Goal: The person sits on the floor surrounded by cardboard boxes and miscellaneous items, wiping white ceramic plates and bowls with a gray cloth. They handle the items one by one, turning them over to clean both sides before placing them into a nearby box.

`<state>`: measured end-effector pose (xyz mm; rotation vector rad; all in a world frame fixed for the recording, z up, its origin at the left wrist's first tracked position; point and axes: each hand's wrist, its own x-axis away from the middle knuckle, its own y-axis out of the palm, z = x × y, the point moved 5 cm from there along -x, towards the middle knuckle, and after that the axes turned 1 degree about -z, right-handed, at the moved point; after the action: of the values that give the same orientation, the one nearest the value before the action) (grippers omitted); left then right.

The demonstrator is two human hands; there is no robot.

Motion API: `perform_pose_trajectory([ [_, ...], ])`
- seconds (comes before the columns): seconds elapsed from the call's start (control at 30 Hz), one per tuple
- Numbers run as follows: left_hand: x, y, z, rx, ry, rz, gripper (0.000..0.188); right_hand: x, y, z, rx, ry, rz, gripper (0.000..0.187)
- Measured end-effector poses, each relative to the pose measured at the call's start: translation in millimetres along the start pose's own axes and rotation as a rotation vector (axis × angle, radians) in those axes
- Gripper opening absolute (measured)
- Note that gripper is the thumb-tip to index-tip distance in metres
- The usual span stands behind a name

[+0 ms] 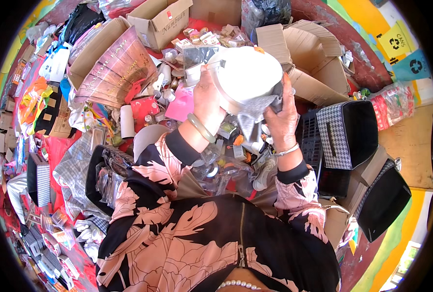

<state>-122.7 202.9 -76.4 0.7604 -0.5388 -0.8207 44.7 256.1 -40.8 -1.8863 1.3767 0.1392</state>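
Held up in front of me is a white round tub-like container [249,73] with a pale rim; I cannot tell whether its smooth face is a lid or a base. My left hand [209,97] is closed on its left side, a jade-coloured bangle on that wrist. At the right side, my right hand [282,117] presses a grey cloth [256,116] against the container, thumb and fingers around the cloth. A silver bangle circles that wrist. Beneath the container lie a pink sheet [181,102] and a heap of mixed small items [226,165].
An open cardboard box [319,63] stands at the far right, another box [160,22] at the far left. A wood-patterned carton [114,68] leans left. Black houndstooth bins [348,134] stand right; a black bin [102,177] with clear plastic sits by my left elbow.
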Motion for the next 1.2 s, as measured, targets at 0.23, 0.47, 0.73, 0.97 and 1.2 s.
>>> perform_pose_trajectory([
  [0.23, -11, -16, -8, 0.061, -0.087, -0.069, 0.047, -8, -68, 48, -0.507, 0.212, 0.429, 0.041],
  [0.47, -12, -11, 1, 0.051, -0.094, -0.018, 0.046, 3, -87, 9, -0.028, -0.04, 0.557, 0.049],
  [0.73, 1, 1, -1, 0.057, -0.023, 0.073, 0.041, 31, 10, -17, 0.049, -0.037, 0.124, 0.04],
  [0.97, -1, -4, 0, 0.067, 0.02, 0.079, 0.034, 40, 32, -47, 0.216, -0.391, -0.072, 0.057],
  [1.2, 5, 3, 1, -0.117, 0.025, -0.018, 0.051, 36, 30, -61, 0.017, -0.473, -0.255, 0.055],
])
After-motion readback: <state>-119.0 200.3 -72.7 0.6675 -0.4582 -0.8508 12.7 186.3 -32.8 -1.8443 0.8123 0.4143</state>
